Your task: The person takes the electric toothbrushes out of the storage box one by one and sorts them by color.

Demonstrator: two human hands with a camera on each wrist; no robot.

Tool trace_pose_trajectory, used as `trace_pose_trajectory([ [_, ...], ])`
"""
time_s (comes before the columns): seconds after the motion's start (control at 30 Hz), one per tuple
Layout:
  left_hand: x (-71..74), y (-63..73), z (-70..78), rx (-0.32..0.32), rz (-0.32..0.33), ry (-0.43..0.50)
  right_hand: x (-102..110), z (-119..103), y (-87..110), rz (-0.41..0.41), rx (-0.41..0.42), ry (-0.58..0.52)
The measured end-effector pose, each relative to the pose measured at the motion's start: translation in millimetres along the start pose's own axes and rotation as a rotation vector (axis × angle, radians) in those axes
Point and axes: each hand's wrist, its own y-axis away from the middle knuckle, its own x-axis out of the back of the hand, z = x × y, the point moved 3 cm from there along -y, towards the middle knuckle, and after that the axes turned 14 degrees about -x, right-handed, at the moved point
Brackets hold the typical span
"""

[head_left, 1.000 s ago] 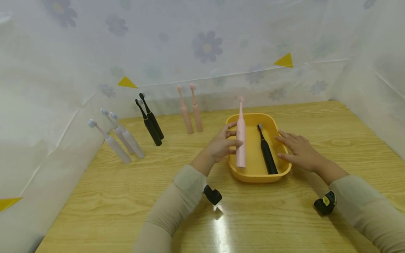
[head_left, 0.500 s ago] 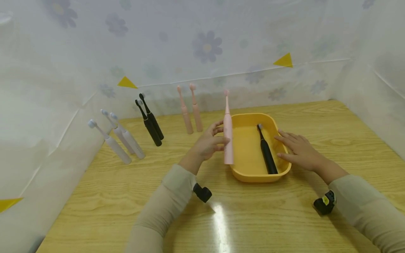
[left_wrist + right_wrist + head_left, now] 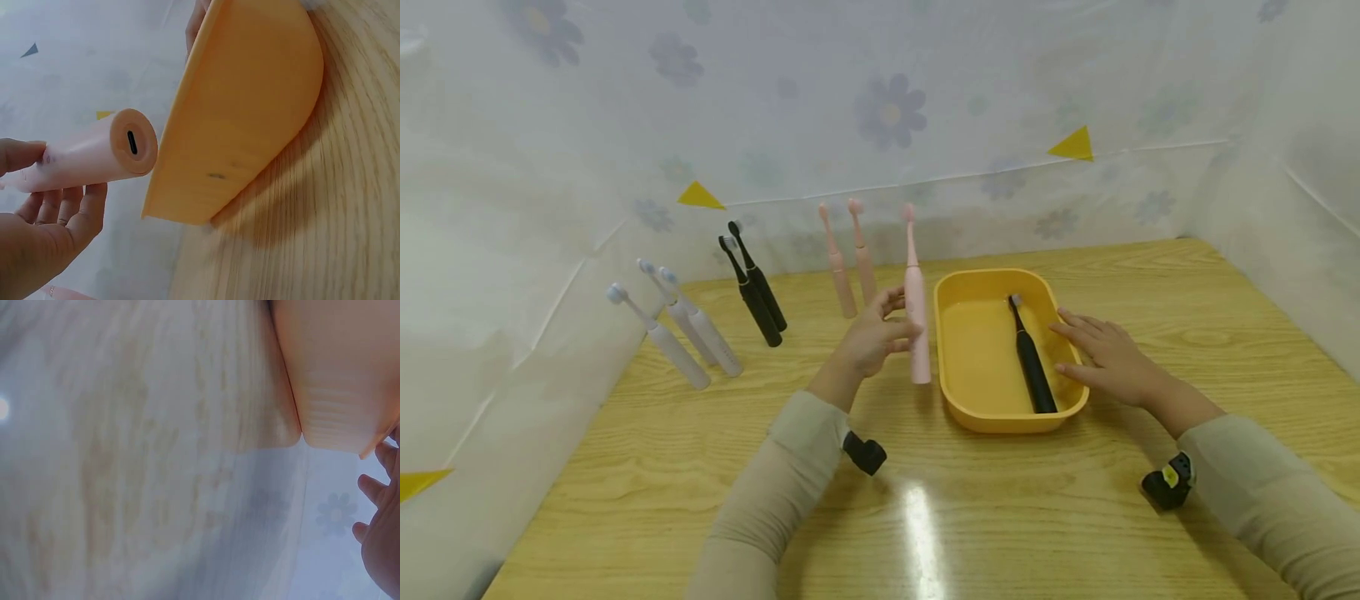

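My left hand (image 3: pixel 872 337) holds a pink electric toothbrush (image 3: pixel 917 312) by its handle, between thumb and fingers, brush head up. It is just left of a yellow plastic tub (image 3: pixel 973 358). In the left wrist view, the toothbrush's base (image 3: pixel 128 147) faces the camera and shows a dark slot, with the tub's outer wall (image 3: pixel 250 112) beside it. Inside the tub lies a black electric toothbrush (image 3: pixel 1034 367). My right hand (image 3: pixel 1108 358) rests on the tub's right rim with its fingers extended; in the right wrist view its fingers (image 3: pixel 374 487) are partly cut off.
Left of the tub, two pink toothbrushes (image 3: pixel 841 279) stand near the back. Further left are two black toothbrushes (image 3: pixel 758 307), then three white ones (image 3: pixel 676 354). A flowered white sheet (image 3: pixel 887 158) hangs behind the wooden table (image 3: pixel 1000 517).
My left hand has carried the pink toothbrush leftward, from above the tub to beyond its left rim. The right hand, the tub and the black toothbrush in it stay put.
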Motion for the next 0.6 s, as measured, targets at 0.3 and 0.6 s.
trace_pose_trajectory([
  [0.3, 16.2, -1.6, -2.3, -0.04, 0.035, -0.078, 0, 0, -0.1, -0.006, 0.005, -0.006],
  [0.6, 35.1, -7.6, -11.0, -0.098, 0.048, -0.138, 1, 0, -0.1, -0.005, 0.002, -0.016],
])
